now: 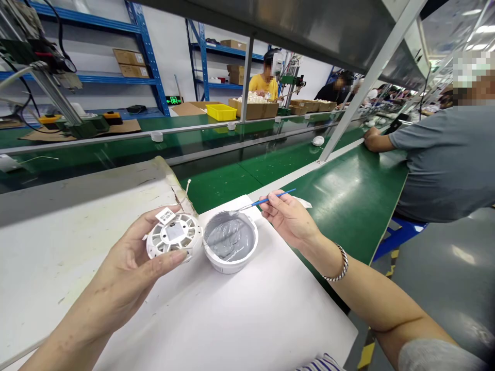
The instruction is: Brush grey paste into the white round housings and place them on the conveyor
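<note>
My left hand (pixel 141 257) holds a round white plastic housing (pixel 189 224) with spoke-like openings, gripped at its edges between thumb and fingers. A grey square patch (pixel 175 232) covers its centre, and a small printed label (pixel 165 215) sticks up at its upper left. A thin white wire with a connector (pixel 188 185) rises behind it. Just to the right stands a white tub (pixel 231 267) of grey paste (pixel 232 238). Pinched in my right hand (pixel 286 216) is a thin blue-handled paintbrush (pixel 266 200), its tip at the tub's far rim.
White boards (pixel 232 319) cover the near worktop. Beyond runs a green conveyor belt (pixel 228 178) with a white round part (pixel 318 140) on it. A slanted metal post (pixel 348 108) rises at right. A co-worker in a grey shirt (pixel 452 154) sits at the right. A yellow bin (pixel 221 112) stands opposite.
</note>
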Demonstrator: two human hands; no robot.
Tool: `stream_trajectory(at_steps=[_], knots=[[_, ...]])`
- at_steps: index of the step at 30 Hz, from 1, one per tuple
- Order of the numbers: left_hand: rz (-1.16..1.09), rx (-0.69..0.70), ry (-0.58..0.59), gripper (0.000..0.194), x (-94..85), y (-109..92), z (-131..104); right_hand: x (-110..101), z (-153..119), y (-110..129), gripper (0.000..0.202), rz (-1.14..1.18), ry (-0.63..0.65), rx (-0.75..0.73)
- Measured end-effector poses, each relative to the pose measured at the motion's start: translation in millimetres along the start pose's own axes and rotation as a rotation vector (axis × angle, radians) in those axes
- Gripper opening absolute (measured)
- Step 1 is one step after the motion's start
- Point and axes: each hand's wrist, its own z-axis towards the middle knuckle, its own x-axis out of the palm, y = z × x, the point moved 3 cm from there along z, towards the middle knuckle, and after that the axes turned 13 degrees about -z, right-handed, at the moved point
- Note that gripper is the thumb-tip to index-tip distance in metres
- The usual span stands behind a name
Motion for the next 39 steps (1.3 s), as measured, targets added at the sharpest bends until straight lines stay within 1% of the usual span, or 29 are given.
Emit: stream_trajectory(at_steps=[3, 6, 9, 11, 14, 20, 22, 23, 25, 28, 29, 30, 32, 34, 35, 39], knots=[[0.022, -0.02, -0.005, 0.063, 1.2, 1.0, -1.3, 13.4, -2.6, 12.3, 0.029, 0.034, 0.063, -0.044], [0.071, 0.004, -0.007, 0.062, 1.6, 1.4, -3.3, 32.4, -7.5, 22.7, 0.024, 0.043, 0.162, -0.102], [0.117, 0.025, 0.014, 0.06, 2.9, 2.2, -6.5, 50.2, -14.9, 27.2, 0.021, 0.023, 0.265, -0.162], [0.13, 0.041, 0.039, 0.058, 4.7, 2.3, -9.3, 57.6, -19.7, 27.4, 0.02, -0.003, 0.307, -0.202], [0.142, 0.055, 0.063, 0.058, 7.7, 1.5, -13.6, 61.3, -24.5, 26.2, 0.018, -0.073, 0.318, -0.269], [0.173, 0.059, 0.096, 0.053, 12.7, -1.1, -19.4, 62.0, -32.9, 25.9, 0.015, -0.24, 0.314, -0.41], [0.178, 0.057, 0.092, 0.053, 12.8, -1.4, -20.4, 61.0, -37.7, 28.3, 0.012, -0.315, 0.31, -0.507], [0.179, 0.052, 0.088, 0.053, 12.5, -1.2, -20.7, 60.0, -40.4, 30.4, 0.01, -0.359, 0.317, -0.58], [0.166, 0.037, 0.083, 0.054, 11.5, -0.5, -20.8, 57.2, -47.0, 36.6, 0.009, -0.472, 0.363, -0.788], [0.112, 0.022, 0.077, 0.056, 9.4, 0.5, -19.8, 54.0, -59.0, 46.8, 0.018, -0.731, 0.516, -1.17], [0.095, 0.012, 0.075, 0.057, 8.6, 0.9, -19.4, 53.6, -62.5, 49.6, 0.021, -0.829, 0.562, -1.276], [0.083, -0.001, 0.075, 0.058, 7.8, 1.3, -18.9, 53.6, -65.7, 52.1, 0.021, -0.917, 0.599, -1.367], [0.066, -0.026, 0.078, 0.06, 6.7, 1.7, -18.1, 54.9, -71.0, 57.2, 0.016, -1.038, 0.616, -1.516], [0.047, -0.039, 0.084, 0.06, 6.3, 1.3, -17.8, 57.1, -75.3, 61.8, 0.014, -1.081, 0.582, -1.617], [0.039, -0.042, 0.086, 0.06, 6.3, 0.9, -17.9, 58.0, -77.0, 63.9, 0.015, -1.08, 0.561, -1.64], [0.013, -0.067, 0.084, 0.06, 6.2, 0.2, -18.8, 55.3, -80.3, 72.0, 0.015, -1.035, 0.486, -1.569]])
